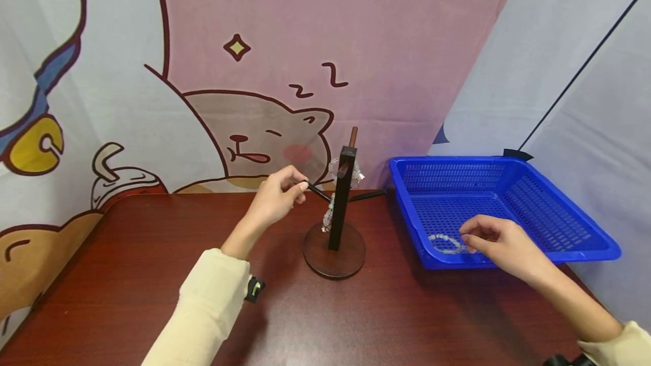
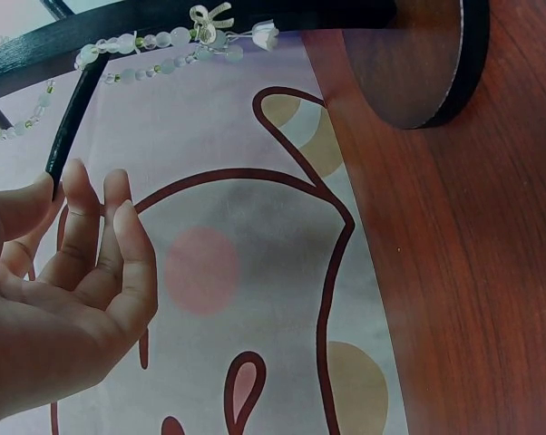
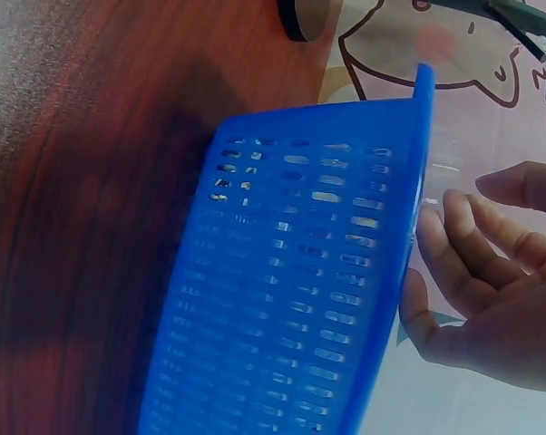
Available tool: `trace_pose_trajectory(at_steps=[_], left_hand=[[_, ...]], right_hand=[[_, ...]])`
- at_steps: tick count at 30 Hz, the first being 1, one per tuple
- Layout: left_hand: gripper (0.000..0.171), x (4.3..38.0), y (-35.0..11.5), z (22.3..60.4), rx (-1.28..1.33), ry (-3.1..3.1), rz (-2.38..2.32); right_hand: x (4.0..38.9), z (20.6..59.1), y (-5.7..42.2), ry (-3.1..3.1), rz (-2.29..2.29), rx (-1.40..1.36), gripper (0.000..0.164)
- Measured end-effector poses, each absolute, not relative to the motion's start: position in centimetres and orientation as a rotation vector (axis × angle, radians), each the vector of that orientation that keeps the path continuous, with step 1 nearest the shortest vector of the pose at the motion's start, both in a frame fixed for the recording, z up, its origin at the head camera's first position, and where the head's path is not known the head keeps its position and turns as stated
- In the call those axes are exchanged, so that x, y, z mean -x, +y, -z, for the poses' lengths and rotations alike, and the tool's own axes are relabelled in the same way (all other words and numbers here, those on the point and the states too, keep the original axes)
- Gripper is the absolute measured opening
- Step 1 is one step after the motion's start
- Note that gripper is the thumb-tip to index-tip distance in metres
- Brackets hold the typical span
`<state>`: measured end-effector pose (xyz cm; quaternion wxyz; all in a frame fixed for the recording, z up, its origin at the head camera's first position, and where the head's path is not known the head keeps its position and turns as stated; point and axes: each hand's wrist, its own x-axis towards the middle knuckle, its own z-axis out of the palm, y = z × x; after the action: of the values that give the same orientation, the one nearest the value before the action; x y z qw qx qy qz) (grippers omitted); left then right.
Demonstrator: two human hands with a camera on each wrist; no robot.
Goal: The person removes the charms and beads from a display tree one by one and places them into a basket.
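A dark wooden stand (image 1: 339, 213) with a round base (image 1: 351, 258) and side pegs stands upright on the table. My left hand (image 1: 277, 196) pinches the tip of its left lower peg (image 2: 72, 122) between thumb and finger. A pale beaded bracelet (image 1: 328, 218) with a bow charm (image 2: 209, 23) and a white flower charm (image 2: 265, 35) hangs on that peg, near the post. Another clear beaded bracelet (image 1: 360, 175) hangs on the upper peg. Over the front left of the blue basket (image 1: 554, 256), my right hand (image 1: 500, 242) holds a clear beaded bracelet (image 1: 443, 236) at its fingertips.
The basket has perforated walls and stands right of the stand on the reddish-brown table (image 1: 356, 321). Its raised rim passes just below my right hand. A printed cloth (image 1: 407, 44) hangs close behind the table, with a pale cloth (image 1: 605, 100) at the right.
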<state>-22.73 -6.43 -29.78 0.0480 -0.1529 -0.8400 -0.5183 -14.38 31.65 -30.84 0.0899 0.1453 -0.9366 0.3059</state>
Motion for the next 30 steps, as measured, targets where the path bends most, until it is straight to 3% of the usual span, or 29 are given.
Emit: trace_pose_trajectory(at_steps=[18,30], left_hand=[[0.006,22.8,-6.6,29.8,0.472,-2.559,1.586],[0.006,22.8,-6.5,29.8,0.481,-2.560,1.584]], right_hand=[[15.6,28.1,28.9,-2.809,-0.918,-0.518,0.004],[17.0,26.6,25.6,-2.823,-1.040,-0.594,0.012]])
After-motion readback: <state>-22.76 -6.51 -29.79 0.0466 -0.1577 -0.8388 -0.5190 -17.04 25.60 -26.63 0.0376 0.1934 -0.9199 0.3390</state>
